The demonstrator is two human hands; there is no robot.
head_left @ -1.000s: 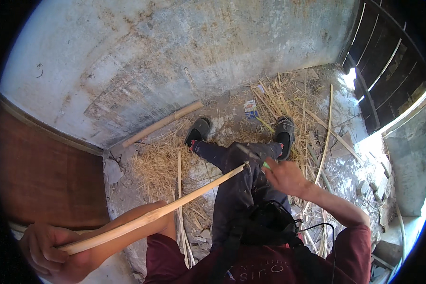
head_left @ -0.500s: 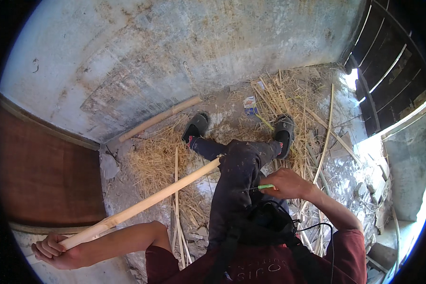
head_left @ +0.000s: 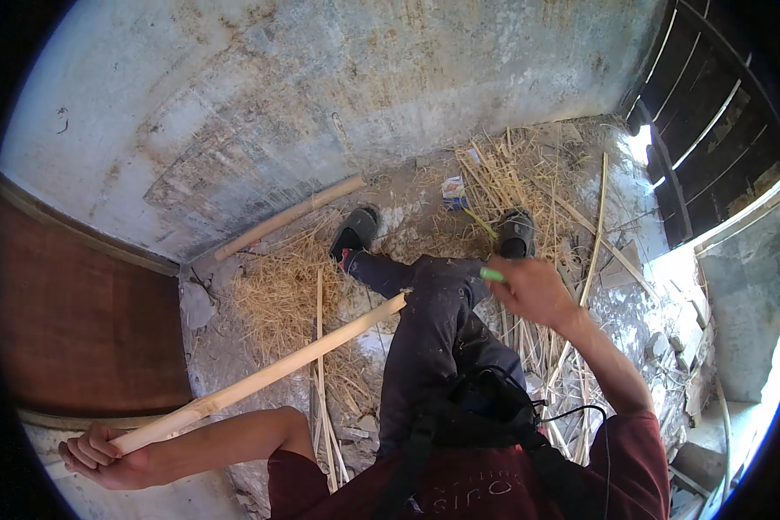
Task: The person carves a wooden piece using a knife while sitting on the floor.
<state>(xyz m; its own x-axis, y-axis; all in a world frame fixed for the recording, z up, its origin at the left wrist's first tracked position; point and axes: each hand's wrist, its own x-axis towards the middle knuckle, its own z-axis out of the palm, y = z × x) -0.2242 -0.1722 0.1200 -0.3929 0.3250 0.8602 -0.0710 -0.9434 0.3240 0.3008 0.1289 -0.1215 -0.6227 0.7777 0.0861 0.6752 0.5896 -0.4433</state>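
My left hand (head_left: 100,458) is wrapped round the lower end of a pale peeled bamboo pole (head_left: 295,357), out at the far left. The pole slants up to the right, and its other end rests against my trousered leg (head_left: 425,347) near the knee. To the right of that leg, my right hand (head_left: 533,293) is closed on a slim green-handled tool (head_left: 492,275). Only the green end shows past the fingers; its working part is too blurred to make out. The two hands are far apart.
Dry straw and shavings (head_left: 277,299) cover the floor round my shoes. A rounded pole (head_left: 290,217) lies along the stained wall (head_left: 321,104). Long split strips (head_left: 594,234) and a small carton (head_left: 453,192) lie ahead. A brown panel (head_left: 87,303) stands at left, rubble (head_left: 680,347) at right.
My right hand has moved up and away from my body with the green-handled tool, from beside my thigh to near my right shoe. My left hand and the bamboo pole stay almost where they were.
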